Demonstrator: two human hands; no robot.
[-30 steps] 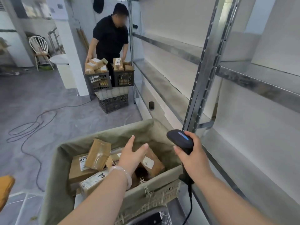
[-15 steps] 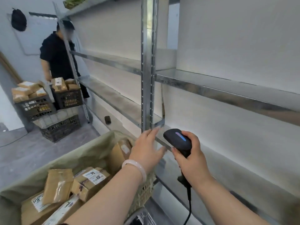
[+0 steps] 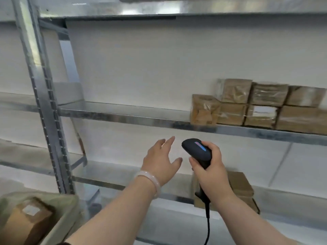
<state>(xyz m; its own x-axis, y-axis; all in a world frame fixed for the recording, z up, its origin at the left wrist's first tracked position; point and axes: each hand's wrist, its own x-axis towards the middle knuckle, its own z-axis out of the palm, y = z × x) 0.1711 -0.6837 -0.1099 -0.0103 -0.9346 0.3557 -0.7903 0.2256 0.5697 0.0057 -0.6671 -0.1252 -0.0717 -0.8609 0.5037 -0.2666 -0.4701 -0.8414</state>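
Observation:
My right hand (image 3: 210, 170) grips the handle of a black corded barcode scanner (image 3: 197, 150), held upright in front of the metal shelving. My left hand (image 3: 161, 160), with a pale bangle on its wrist, hovers just left of the scanner with fingers spread and holds nothing. Several brown taped parcels (image 3: 256, 103) are stacked on the middle shelf (image 3: 123, 112) to the upper right. A few more brown parcels (image 3: 240, 184) sit on the lower shelf behind my right hand.
A grey-green fabric cart (image 3: 58, 206) with a labelled cardboard parcel (image 3: 26, 220) in it stands at the bottom left. A perforated steel upright (image 3: 44, 96) runs down the left. The scanner's cable (image 3: 208, 227) hangs down between my forearms.
My view has swung right, away from the cart and the person in black, onto the shelves with stacked parcels. My left hand left the cart and rose beside the scanner.

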